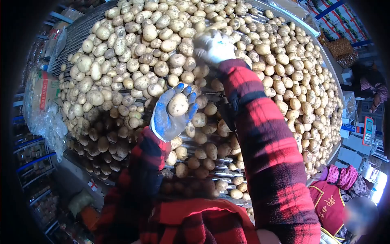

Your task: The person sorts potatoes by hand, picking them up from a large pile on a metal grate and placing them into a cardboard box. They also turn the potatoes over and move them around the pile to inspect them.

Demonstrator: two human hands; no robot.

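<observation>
My left hand (pixel 172 114), in a grey and blue work glove, is turned palm up with its fingers curled round a pale potato (pixel 178 104). Farther forward, my right hand (pixel 214 46) wears a white glove and reaches over the potato heap (pixel 142 83). Motion smears its fingers, so I cannot tell whether they grip anything. Loose potatoes lie just around both hands, some marked with dark patches of soil. Red and black checked sleeves cover both my arms.
Beneath the potatoes runs a slatted metal surface (pixel 221 166), with a raised edge (pixel 294 18) at far right. A banana carton (pixel 44 91) with clear plastic wrap (pixel 50 126) stands at left. Another person in a dark red apron (pixel 327 205) is at lower right.
</observation>
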